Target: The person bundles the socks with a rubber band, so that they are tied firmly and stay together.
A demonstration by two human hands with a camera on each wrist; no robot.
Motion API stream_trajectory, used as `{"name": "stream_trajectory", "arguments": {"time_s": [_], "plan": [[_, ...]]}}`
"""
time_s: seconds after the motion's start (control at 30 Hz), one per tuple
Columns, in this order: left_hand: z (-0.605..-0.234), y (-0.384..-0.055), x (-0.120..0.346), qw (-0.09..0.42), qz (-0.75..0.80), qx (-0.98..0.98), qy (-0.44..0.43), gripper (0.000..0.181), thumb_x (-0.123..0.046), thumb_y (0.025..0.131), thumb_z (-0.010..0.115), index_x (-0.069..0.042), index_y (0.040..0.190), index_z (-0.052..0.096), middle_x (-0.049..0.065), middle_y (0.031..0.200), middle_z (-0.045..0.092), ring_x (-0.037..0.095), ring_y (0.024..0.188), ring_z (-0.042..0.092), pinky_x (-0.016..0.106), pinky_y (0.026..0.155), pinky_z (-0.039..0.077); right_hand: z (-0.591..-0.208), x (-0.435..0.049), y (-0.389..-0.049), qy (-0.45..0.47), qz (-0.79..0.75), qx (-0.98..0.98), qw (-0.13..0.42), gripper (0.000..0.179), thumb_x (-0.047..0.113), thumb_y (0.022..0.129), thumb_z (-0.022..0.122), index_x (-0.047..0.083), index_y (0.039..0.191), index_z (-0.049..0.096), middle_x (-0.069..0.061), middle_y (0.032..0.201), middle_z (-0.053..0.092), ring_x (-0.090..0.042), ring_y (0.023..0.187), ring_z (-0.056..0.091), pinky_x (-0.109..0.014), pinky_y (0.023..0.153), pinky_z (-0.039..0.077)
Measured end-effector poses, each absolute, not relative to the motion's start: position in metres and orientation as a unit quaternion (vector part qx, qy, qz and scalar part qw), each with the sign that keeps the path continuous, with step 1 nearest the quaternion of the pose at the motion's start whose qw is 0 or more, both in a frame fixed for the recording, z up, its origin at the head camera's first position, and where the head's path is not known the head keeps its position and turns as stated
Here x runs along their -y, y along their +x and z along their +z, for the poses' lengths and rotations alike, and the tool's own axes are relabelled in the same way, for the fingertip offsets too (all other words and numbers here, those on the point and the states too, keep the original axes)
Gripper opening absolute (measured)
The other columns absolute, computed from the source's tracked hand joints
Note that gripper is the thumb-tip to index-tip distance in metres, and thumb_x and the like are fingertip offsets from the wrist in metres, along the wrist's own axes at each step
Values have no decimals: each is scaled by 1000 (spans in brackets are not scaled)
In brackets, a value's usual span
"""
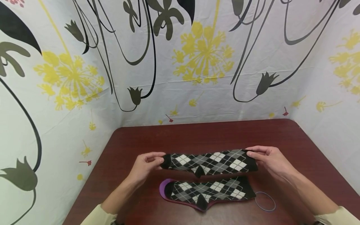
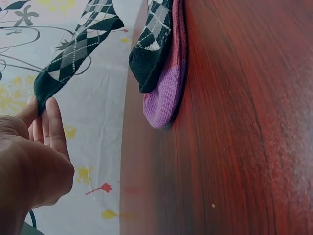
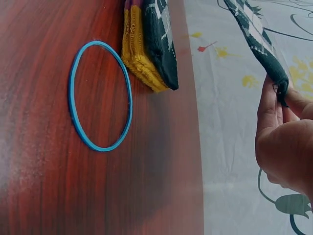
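Observation:
An argyle sock (image 1: 208,162) in black, grey and white is stretched level between the two hands, raised over the table. My left hand (image 1: 144,167) pinches its black toe, and my right hand (image 1: 270,159) pinches the black cuff at the other end. Below it lies a matching argyle sock (image 1: 211,190), stacked on a knitted sock whose purple toe (image 2: 164,100) shows in the left wrist view. In the right wrist view, mustard-yellow knit (image 3: 139,54) shows under the lower argyle sock's cuff. A blue elastic band (image 3: 72,98) lies beside that cuff end.
Everything lies on a dark red wood-grain table (image 1: 168,137) with rounded far corners. A white cloth (image 1: 202,103) printed with yellow, black and grey flowers hangs behind and at both sides.

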State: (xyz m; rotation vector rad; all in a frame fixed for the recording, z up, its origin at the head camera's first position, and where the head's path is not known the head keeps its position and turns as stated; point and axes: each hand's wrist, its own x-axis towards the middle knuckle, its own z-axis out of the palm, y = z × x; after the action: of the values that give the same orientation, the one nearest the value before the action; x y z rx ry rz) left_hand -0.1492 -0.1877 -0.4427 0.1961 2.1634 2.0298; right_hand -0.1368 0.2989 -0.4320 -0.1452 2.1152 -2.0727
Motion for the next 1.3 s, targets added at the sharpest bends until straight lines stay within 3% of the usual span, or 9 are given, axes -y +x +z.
{"name": "stream_trajectory", "arguments": {"time_s": [0.33, 0.57, 1.03, 1.3], "plan": [[-441, -141, 190, 85, 644, -756, 83, 24, -12, 97, 80, 3, 115, 74, 12, 96, 77, 36, 80, 75, 54, 82, 62, -431, -302, -132, -84, -692, -711, 94, 24, 3, 105, 65, 16, 121, 79, -4, 103, 80, -16, 83, 77, -29, 73, 62], [-438, -134, 191, 103, 602, -782, 127, 20, -15, 103, 72, 1, 114, 68, 13, 96, 72, 41, 78, 71, 37, 74, 63, -430, -300, -128, -75, -706, -697, 102, 23, 6, 107, 64, 16, 122, 78, -2, 106, 79, -16, 79, 76, -29, 67, 60], [-444, -122, 191, 158, 632, -750, 112, 22, -10, 103, 72, 8, 114, 66, 12, 99, 73, 28, 75, 72, 42, 76, 64, -433, -303, -117, -49, -695, -703, 140, 23, 8, 108, 63, 19, 120, 79, -3, 107, 79, -16, 82, 75, -30, 70, 61], [-449, -114, 192, 196, 643, -732, 110, 22, -9, 102, 72, 9, 114, 65, 12, 99, 72, 24, 76, 71, 38, 75, 64, -443, -310, -113, -74, -715, -671, 182, 32, 3, 110, 55, 22, 119, 79, 0, 107, 79, -15, 87, 76, -30, 75, 62]]}}
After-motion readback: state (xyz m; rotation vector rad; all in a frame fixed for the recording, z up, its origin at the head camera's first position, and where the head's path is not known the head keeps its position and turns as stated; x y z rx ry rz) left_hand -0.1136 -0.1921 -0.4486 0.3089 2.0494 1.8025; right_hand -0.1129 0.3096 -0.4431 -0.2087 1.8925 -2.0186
